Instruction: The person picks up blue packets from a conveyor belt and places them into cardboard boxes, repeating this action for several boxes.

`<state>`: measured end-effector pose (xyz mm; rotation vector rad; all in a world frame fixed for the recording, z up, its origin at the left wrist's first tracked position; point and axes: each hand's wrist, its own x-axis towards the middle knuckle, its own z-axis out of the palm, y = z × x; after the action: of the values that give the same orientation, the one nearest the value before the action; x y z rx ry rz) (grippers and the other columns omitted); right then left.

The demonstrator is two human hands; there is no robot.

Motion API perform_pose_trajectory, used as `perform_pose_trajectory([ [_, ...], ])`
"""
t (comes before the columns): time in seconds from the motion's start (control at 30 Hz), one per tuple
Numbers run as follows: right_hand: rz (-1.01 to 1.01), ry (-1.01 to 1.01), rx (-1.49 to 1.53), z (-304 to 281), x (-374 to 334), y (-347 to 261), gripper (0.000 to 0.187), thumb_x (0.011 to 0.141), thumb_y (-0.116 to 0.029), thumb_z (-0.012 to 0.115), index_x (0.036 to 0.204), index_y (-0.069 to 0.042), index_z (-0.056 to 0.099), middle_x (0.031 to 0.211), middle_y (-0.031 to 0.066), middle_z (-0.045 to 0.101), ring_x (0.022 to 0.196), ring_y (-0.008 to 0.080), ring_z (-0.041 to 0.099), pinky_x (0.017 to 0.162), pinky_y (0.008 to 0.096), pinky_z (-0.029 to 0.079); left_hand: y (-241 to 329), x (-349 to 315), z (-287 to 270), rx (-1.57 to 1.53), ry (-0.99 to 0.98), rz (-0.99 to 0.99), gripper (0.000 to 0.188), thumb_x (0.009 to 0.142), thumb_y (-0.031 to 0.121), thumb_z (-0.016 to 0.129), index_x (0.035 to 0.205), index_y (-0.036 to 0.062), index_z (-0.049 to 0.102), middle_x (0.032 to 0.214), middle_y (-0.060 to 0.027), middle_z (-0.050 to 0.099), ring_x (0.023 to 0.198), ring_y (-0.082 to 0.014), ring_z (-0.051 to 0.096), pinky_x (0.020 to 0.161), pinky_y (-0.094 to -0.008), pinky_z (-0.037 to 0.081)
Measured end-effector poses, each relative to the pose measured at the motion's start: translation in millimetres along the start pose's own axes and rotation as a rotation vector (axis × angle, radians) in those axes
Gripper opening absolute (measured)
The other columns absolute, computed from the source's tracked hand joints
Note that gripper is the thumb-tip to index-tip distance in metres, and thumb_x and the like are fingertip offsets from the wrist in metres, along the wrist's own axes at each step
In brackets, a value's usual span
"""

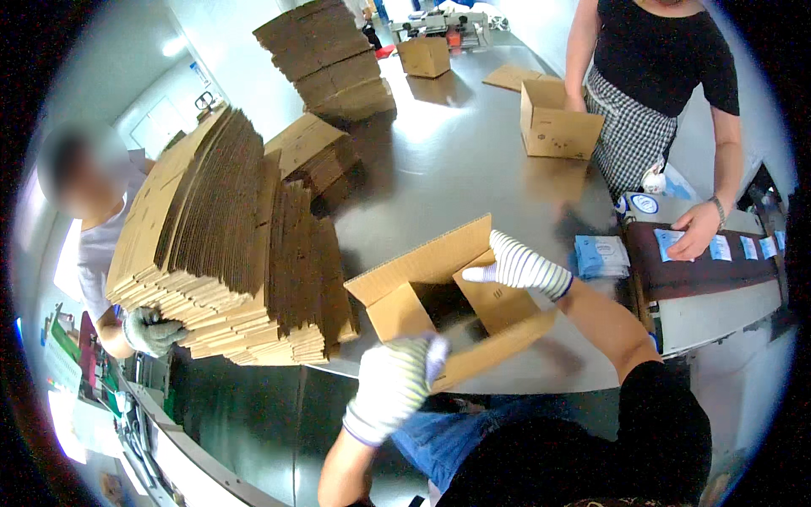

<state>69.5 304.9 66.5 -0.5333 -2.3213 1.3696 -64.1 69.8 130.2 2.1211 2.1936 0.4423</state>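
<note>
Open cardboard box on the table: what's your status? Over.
Left grip at near-left corner, fingers blurred. Right grip at far-right corner. Box opening upward, flaps spread. Cardboard stack close on left, not over opening.

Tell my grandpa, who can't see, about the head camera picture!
Someone's striped-gloved left hand and right hand are on an open cardboard box on a shiny table. A person at left has a gloved hand against stacked flat cardboard; another person at upper right has one hand in a second box.
</note>
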Motion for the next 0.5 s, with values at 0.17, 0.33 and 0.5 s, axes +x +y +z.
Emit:
perform_pose_trajectory([
  [0.17,0.181,-0.041,-0.021,-22.9,-10.1,-6.9,0.058,0.081,-0.035,0.07,0.118,0.005,0.051,0.111,0.0189,0.061,0.104,0.0265,0.057,0.092,0.0359,0.044,-17.0,49.9,32.9,0.347,0.377,0.336,0.027,0.082,0.019,0.056,0.106,0.0067,0.057,0.084,-0.0131,0.059,0.095,-0.0306,0.054,0.085,-0.0469,0.041],
  [0.33,0.051,0.058,0.028,-16.1,-41.0,27.5,0.048,0.087,-0.03,0.064,0.119,0.004,0.052,0.111,0.0153,0.062,0.103,0.019,0.057,0.091,0.0325,0.045,-11.2,37.8,44.9,-0.036,-0.004,0.305,0.027,0.086,0.024,0.056,0.105,0.0051,0.059,0.075,-0.0122,0.062,0.075,-0.0306,0.059,0.079,-0.0382,0.046],
  [0.5,0.055,0.471,0.647,-35.4,-74.3,57.1,0.053,0.086,-0.029,0.064,0.125,0.003,0.046,0.118,0.0154,0.058,0.11,0.0214,0.054,0.096,0.0365,0.042,-34.9,23.4,30.4,-0.17,0.546,0.172,0.012,0.082,0.013,0.062,0.09,0.0042,0.061,0.074,-0.0153,0.06,0.068,-0.0362,0.057,0.069,-0.0422,0.046],
])
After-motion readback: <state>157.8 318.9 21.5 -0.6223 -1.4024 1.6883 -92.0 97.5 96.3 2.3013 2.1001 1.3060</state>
